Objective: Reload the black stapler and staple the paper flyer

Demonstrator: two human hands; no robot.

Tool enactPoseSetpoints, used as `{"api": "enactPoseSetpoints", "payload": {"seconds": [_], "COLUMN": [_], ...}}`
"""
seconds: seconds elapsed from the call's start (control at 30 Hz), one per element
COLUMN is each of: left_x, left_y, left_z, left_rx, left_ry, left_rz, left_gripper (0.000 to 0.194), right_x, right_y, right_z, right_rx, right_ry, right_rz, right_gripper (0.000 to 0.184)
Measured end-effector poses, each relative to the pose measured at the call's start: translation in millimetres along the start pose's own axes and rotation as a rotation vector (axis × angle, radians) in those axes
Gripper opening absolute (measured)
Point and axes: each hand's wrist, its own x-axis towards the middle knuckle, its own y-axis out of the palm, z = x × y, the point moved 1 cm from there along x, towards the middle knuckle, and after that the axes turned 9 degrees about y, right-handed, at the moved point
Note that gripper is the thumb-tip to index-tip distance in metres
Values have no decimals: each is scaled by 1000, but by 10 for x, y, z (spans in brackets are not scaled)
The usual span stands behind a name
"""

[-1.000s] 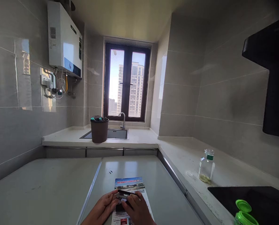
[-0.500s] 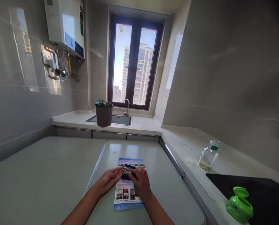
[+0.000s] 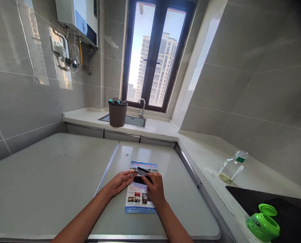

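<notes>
A printed flyer (image 3: 140, 202) with a blue header lies flat on the pale grey table (image 3: 51, 175) in front of me. Both hands rest on its upper half. My left hand (image 3: 120, 182) pinches the left end of a small black stapler (image 3: 141, 172) with a metal part. My right hand (image 3: 154, 187) is closed over the stapler's right side and partly hides it. A tiny metal staple (image 3: 127, 155) lies on the table beyond the flyer, to the left.
A white counter (image 3: 211, 158) runs along the right with a small glass jar (image 3: 231, 167), a black cooktop (image 3: 279, 206) and an open green tub (image 3: 263, 224). At the back, a brown bin (image 3: 117, 113) stands beside the sink (image 3: 133, 121) under the window.
My view has tilted downwards, so my forearms and the whole flyer now show. Both hands stay on the stapler in much the same grip.
</notes>
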Motion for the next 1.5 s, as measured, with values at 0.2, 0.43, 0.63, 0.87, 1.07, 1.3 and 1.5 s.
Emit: {"api": "enactPoseSetpoints", "payload": {"seconds": [0.2,0.43,0.63,0.87,1.07,1.3,1.5], "left_x": [63,108,50,44,3,-13,-4], "left_y": [-58,43,163,165,216,177,119], "left_z": [5,60,81,61,-89,-69,-60], "left_rx": [69,333,790,1061,1149,1083,871], "left_ry": [96,286,430,502,582,576,543], "left_rz": [-175,-144,-19,-34,-144,-201,-220], "left_gripper": [29,37,38,22,20,31,45], "right_x": [24,13,22,11,51,36,4], "right_y": [13,65,69,78,18,46,94], "right_z": [-84,-128,-75,-106,-122,-164,-200], "right_rx": [160,345,380,385,339,338,320], "right_ry": [369,509,470,479,496,533,579], "right_rz": [27,103,167,171,99,99,173], "right_gripper": [48,38,37,35,40,42,42]}}
